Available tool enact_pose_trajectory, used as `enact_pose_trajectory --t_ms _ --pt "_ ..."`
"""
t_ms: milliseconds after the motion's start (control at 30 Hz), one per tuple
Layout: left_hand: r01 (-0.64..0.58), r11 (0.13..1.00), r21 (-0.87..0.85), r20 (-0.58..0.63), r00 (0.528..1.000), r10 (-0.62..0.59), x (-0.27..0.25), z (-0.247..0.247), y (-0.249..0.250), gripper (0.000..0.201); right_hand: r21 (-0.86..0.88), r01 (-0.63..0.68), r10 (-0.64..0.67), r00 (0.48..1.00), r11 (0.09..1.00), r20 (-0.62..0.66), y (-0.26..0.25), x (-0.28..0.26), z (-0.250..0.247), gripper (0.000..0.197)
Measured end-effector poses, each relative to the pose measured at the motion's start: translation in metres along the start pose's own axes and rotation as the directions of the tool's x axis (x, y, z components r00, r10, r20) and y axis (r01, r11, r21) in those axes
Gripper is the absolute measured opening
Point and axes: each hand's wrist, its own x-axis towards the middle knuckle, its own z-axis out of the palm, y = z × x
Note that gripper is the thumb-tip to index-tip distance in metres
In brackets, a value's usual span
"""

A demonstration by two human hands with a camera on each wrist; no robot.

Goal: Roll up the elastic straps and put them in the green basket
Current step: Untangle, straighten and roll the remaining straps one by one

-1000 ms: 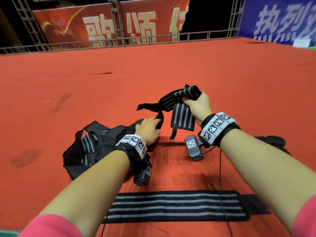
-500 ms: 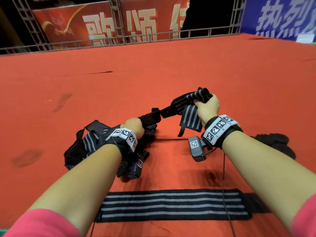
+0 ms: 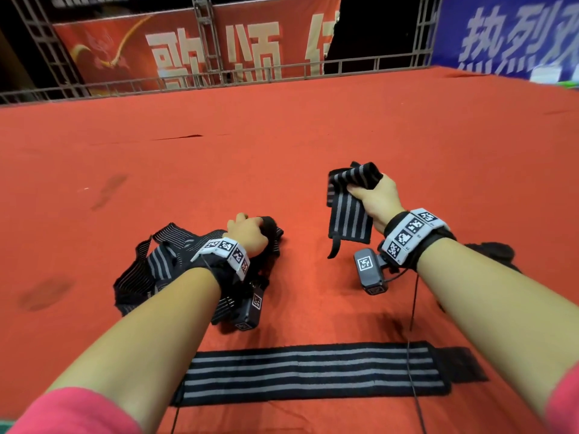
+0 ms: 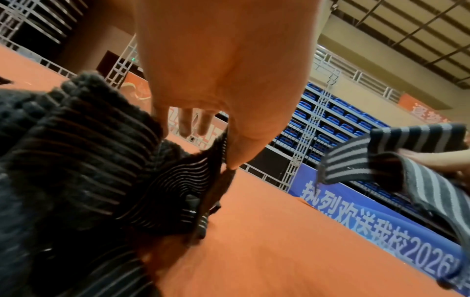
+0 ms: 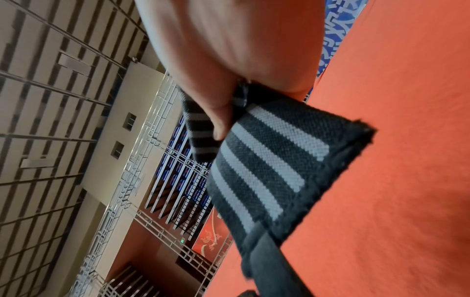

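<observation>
My strap is black with grey stripes, like the flat strap at the frame's bottom. The carpet is orange-red, my sleeves pink, the upper-right banner blue.

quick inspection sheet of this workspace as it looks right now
surface: red carpeted floor, with dark smudges at the left
job's things: black elastic strap with grey stripes lifted in the right hand; tangled pile of black striped straps under the left hand; one black striped strap laid flat nearest the person; green basket not in view
clutter: dark bundle of cloth behind the right forearm
hands: left hand pinches a strap in the pile; right hand grips the folded strap
cables: thin black cable hangs from the right wrist camera across the flat strap
surroundings: metal railing, red banner, blue banner
</observation>
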Motion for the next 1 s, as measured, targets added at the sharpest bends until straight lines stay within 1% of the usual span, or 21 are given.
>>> enact_pose_trajectory --t_ms 67,133,200,233,300,333,433,467,500,533,600,667,700,733,833,900,1000 --pt "-0.062 0.998 -0.019 -0.005 0.998 0.062 -0.002 -0.005 0.009 0.048 0.016 0.025 -0.026 0.995 1.0 0.101 -0.01 -0.008 0.0 0.027" --pt "-0.093 0.995 -0.02 0.036 0.995 0.094 -0.004 -0.01 0.019 0.045 0.019 0.046 -0.049 0.985 0.999 0.164 -0.019 -0.016 0.0 0.03" --pt "-0.096 0.992 0.081 0.098 0.991 0.088 -0.008 -0.011 0.029 0.038 0.022 0.052 -0.056 0.979 0.998 0.198 -0.026 -0.023 0.001 0.03" --pt "-0.082 0.988 0.133 0.095 0.993 0.07 -0.01 -0.011 0.033 0.039 0.023 0.052 -0.055 0.976 0.998 0.211 -0.028 -0.026 0.001 0.031" --pt "-0.025 0.99 0.136 -0.003 1.0 0.026 -0.015 -0.011 0.036 0.04 0.019 0.055 -0.058 0.968 0.998 0.243 -0.031 -0.031 0.0 0.034" --pt "-0.005 0.995 0.101 -0.055 0.998 0.011 -0.02 -0.012 0.038 0.036 0.013 0.06 -0.061 0.963 0.998 0.261 -0.033 -0.034 -0.001 0.034" --pt "-0.012 1.0 -0.011 -0.156 0.988 0.011 -0.025 -0.018 0.036 0.026 -0.032 0.067 -0.054 0.95 0.997 0.306 -0.034 -0.039 -0.003 0.034" --pt "-0.023 0.998 -0.056 -0.171 0.985 0.013 -0.028 -0.021 0.035 0.028 -0.037 0.065 -0.05 0.946 0.997 0.32 -0.034 -0.039 -0.003 0.034" --pt "-0.039 0.992 -0.12 -0.184 0.983 0.016 -0.028 -0.023 0.033 0.036 -0.043 0.066 -0.048 0.943 0.997 0.33 -0.035 -0.039 -0.003 0.035" --pt "-0.08 0.977 -0.199 -0.196 0.98 0.041 -0.029 -0.024 0.031 0.047 -0.046 0.068 -0.048 0.939 0.997 0.341 -0.036 -0.04 -0.003 0.036" --pt "-0.199 0.921 -0.335 -0.2 0.97 0.137 -0.031 -0.028 0.029 0.068 -0.049 0.072 -0.049 0.93 0.996 0.364 -0.04 -0.044 -0.002 0.038" --pt "-0.297 0.874 -0.384 -0.195 0.952 0.238 -0.035 -0.03 0.029 0.078 -0.047 0.077 -0.053 0.917 0.996 0.395 -0.045 -0.05 -0.001 0.039" --pt "-0.34 0.858 -0.385 -0.198 0.938 0.283 -0.037 -0.031 0.029 0.076 -0.045 0.079 -0.053 0.909 0.996 0.413 -0.047 -0.053 -0.001 0.04" --pt "-0.367 0.845 -0.388 -0.198 0.929 0.312 -0.04 -0.032 0.029 0.07 -0.041 0.079 -0.053 0.9 0.996 0.433 -0.05 -0.057 -0.001 0.04" --pt "-0.385 0.843 -0.376 -0.204 0.922 0.33 -0.052 -0.037 0.031 0.032 -0.05 0.079 -0.046 0.878 0.996 0.477 -0.055 -0.066 -0.003 0.04" --pt "-0.365 0.847 -0.385 -0.187 0.93 0.316 -0.059 -0.038 0.027 0.006 -0.083 0.084 -0.033 0.874 0.993 0.485 -0.056 -0.07 -0.006 0.043" --pt "-0.351 0.812 -0.466 -0.144 0.936 0.322 -0.07 -0.041 0.017 0.012 -0.121 0.07 -0.004 0.882 0.99 0.472 -0.056 -0.075 -0.009 0.052"
